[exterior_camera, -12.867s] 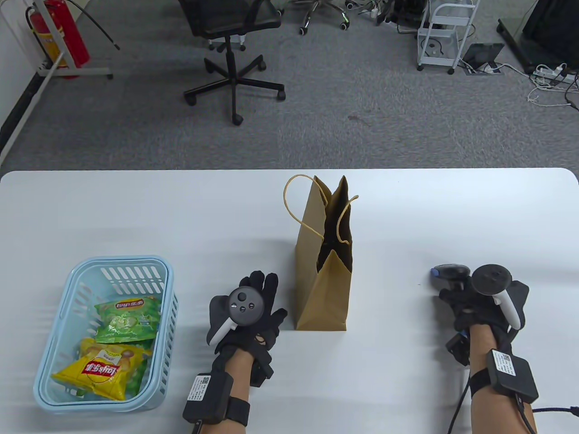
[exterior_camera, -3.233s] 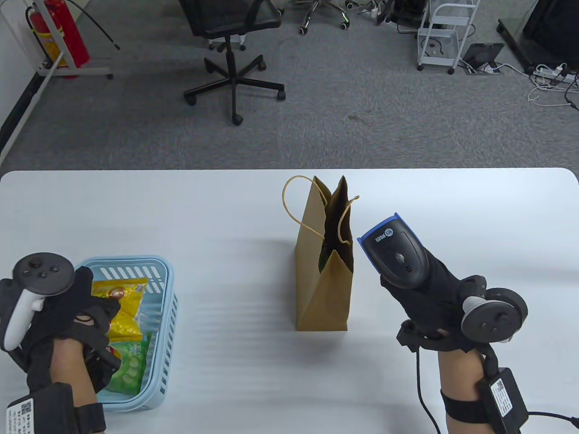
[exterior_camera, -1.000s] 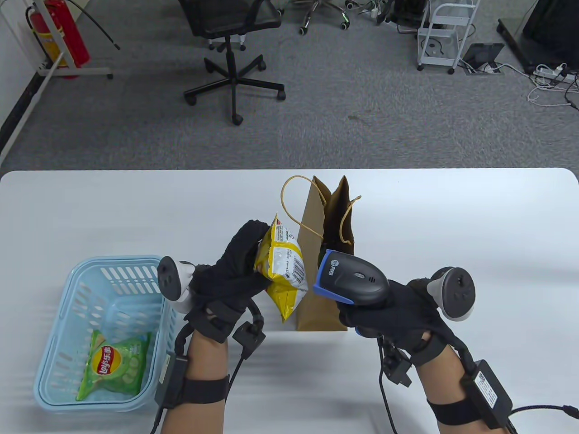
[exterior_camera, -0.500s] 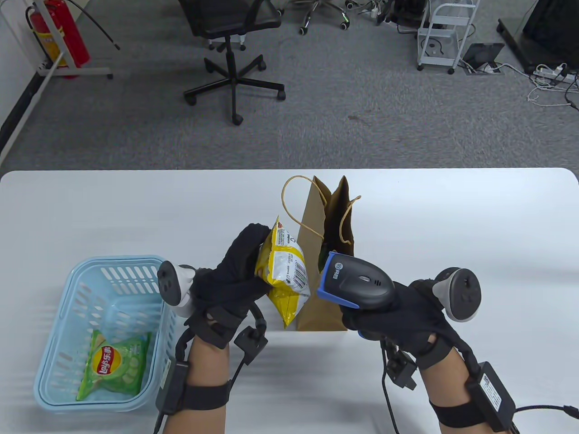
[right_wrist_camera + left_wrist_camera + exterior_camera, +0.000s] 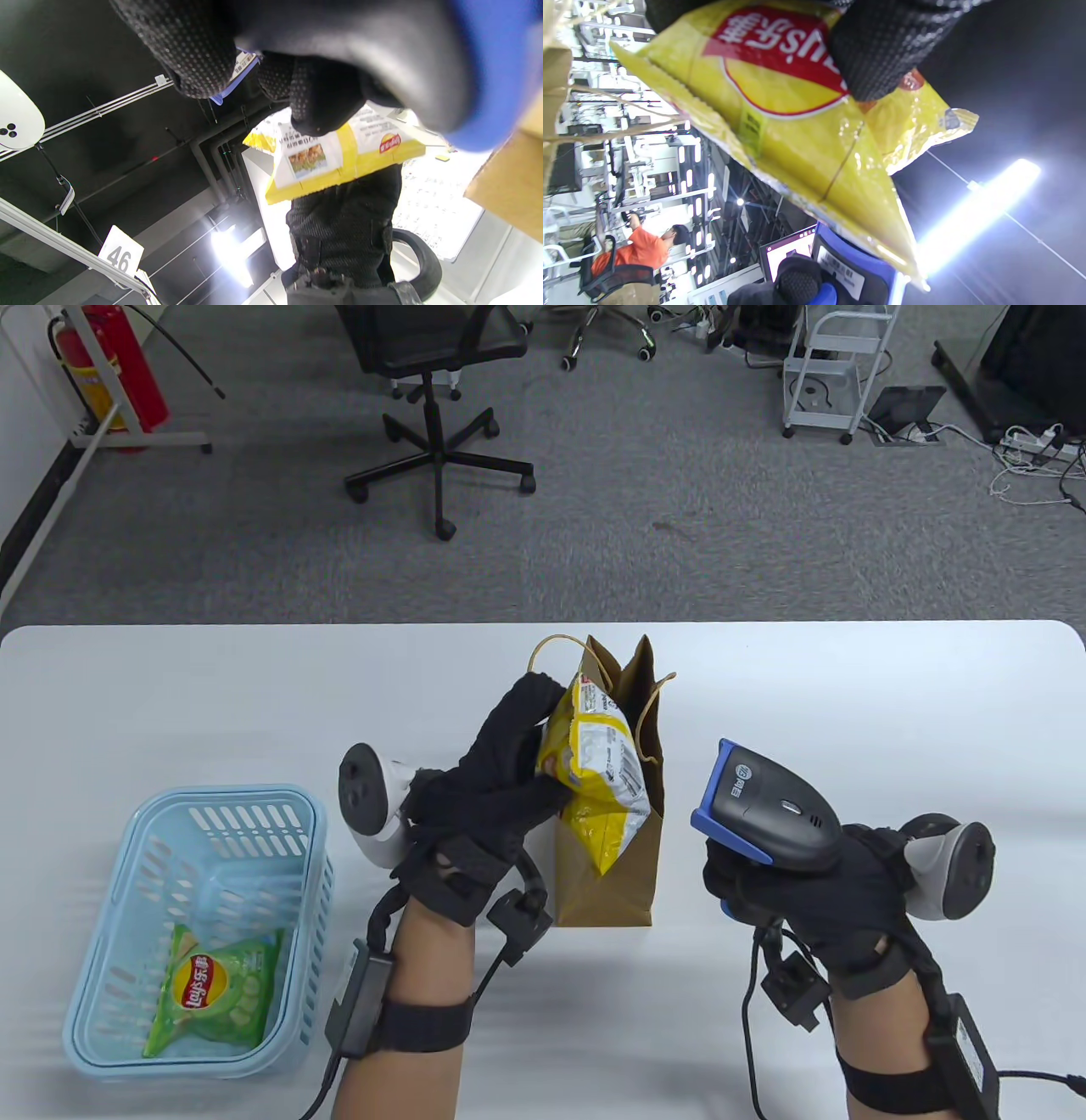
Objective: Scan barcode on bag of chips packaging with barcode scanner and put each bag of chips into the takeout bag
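Note:
My left hand grips a yellow bag of chips and holds it above the open top of the brown paper takeout bag, which stands upright mid-table. In the left wrist view the yellow bag of chips fills the frame with a gloved finger curled over its red logo. My right hand grips the black and blue barcode scanner to the right of the takeout bag, its blue nose pointing up and left. The right wrist view shows the yellow bag of chips past my gloved fingers.
A light blue basket at the front left holds a green bag of chips. Off the far table edge stand an office chair and a white cart on grey carpet.
My left hand has carried the yellow bag up and to the right, from beside the scanner to over the takeout bag's mouth. My right hand has drawn the scanner away to the right.

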